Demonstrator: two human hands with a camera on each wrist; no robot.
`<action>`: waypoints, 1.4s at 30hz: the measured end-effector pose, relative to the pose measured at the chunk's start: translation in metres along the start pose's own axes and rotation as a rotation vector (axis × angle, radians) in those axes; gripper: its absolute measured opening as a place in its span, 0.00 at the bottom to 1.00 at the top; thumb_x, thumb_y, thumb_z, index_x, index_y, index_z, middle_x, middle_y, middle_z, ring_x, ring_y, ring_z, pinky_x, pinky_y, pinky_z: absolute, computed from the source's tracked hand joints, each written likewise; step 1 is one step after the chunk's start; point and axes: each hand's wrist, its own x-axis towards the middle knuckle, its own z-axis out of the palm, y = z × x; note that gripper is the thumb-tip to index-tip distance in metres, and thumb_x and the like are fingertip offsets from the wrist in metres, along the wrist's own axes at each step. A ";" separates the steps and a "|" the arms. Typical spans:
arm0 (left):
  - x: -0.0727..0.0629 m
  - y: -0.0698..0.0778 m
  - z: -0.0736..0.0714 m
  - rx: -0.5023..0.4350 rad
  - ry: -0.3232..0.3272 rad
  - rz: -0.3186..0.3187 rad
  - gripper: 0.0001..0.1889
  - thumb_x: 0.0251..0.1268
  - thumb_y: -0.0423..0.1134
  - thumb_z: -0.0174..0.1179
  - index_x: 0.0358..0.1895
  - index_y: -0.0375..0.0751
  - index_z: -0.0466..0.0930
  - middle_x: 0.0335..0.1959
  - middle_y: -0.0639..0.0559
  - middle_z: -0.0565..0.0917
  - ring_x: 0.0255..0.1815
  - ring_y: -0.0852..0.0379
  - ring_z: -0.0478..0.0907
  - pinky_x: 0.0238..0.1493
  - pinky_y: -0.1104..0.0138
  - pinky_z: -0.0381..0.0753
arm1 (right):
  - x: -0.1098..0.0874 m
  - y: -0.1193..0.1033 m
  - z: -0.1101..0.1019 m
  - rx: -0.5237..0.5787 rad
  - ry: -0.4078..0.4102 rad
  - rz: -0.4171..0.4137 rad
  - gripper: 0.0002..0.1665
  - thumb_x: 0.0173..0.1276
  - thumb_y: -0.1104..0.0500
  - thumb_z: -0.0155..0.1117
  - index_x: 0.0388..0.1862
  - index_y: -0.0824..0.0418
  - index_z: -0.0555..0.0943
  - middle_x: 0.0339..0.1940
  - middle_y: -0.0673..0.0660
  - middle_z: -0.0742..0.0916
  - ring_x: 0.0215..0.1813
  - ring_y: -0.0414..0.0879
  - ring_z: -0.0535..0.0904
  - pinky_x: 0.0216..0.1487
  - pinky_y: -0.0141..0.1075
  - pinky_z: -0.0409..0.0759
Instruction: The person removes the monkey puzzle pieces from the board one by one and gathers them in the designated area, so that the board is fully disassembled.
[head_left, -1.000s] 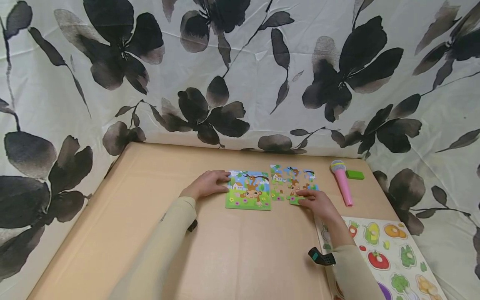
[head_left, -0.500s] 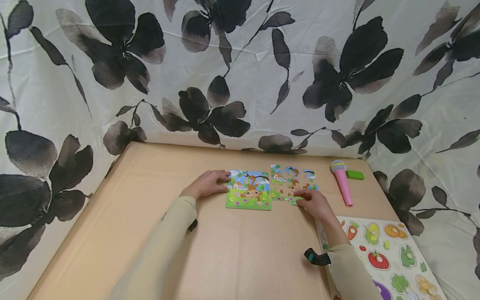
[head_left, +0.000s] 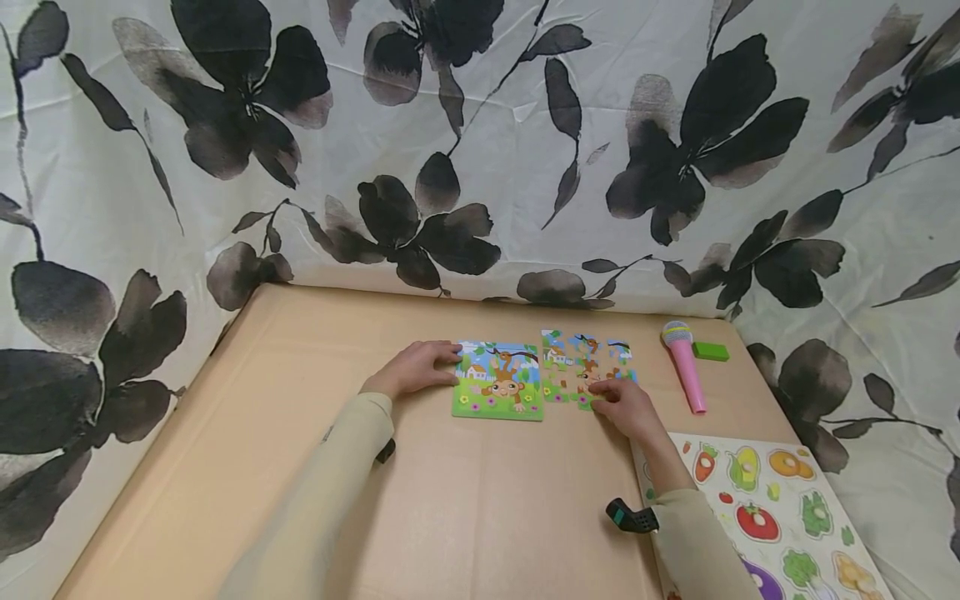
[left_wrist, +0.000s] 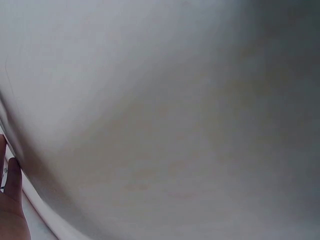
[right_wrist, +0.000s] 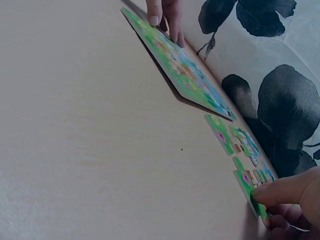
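Observation:
My left hand (head_left: 412,367) rests at the left edge of a square picture board (head_left: 480,404) showing a monkey hanging from a branch, its fingers stretched along that side. In the right wrist view the board (right_wrist: 187,90) casts a shadow along its near edge. To its right lie jigsaw pieces (head_left: 555,357) of the same picture, laid out in a loose square with gaps. My right hand (head_left: 633,408) pinches a green-edged jigsaw piece (right_wrist: 244,187) at the front of this group, thumb on top. That hand partly hides the lower right pieces. In the left wrist view, left fingers (left_wrist: 14,182) show at the edge.
A pink toy microphone (head_left: 686,371) and a green block (head_left: 710,350) lie right of the pieces. Nearer the front right is a vegetable picture sheet (head_left: 780,500), partly under the right forearm. A floral cloth (head_left: 525,125) rises behind the tabletop (head_left: 525,500).
My right hand has shifted slightly left with its fingers on the front jigsaw piece, and its forearm has swung a little left. The left hand and the board stay almost where they were.

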 end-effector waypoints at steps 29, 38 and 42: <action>0.002 -0.003 0.001 0.012 0.006 0.011 0.27 0.61 0.48 0.68 0.62 0.40 0.79 0.69 0.50 0.72 0.73 0.49 0.62 0.74 0.54 0.58 | 0.004 -0.023 0.002 0.060 -0.057 -0.037 0.18 0.71 0.58 0.62 0.56 0.65 0.82 0.52 0.61 0.85 0.50 0.54 0.79 0.46 0.42 0.76; 0.001 -0.001 0.001 0.011 0.004 0.008 0.27 0.61 0.48 0.68 0.62 0.40 0.79 0.69 0.51 0.72 0.74 0.50 0.62 0.74 0.56 0.58 | 0.005 -0.059 0.023 0.229 -0.202 -0.065 0.19 0.72 0.58 0.61 0.59 0.62 0.80 0.58 0.60 0.82 0.55 0.52 0.80 0.55 0.47 0.78; 0.001 0.000 0.001 0.011 0.001 0.006 0.27 0.61 0.48 0.68 0.62 0.40 0.79 0.69 0.50 0.72 0.74 0.50 0.61 0.74 0.56 0.58 | 0.009 -0.071 0.032 0.246 -0.235 -0.053 0.20 0.72 0.56 0.61 0.60 0.60 0.80 0.56 0.56 0.83 0.54 0.49 0.80 0.57 0.48 0.75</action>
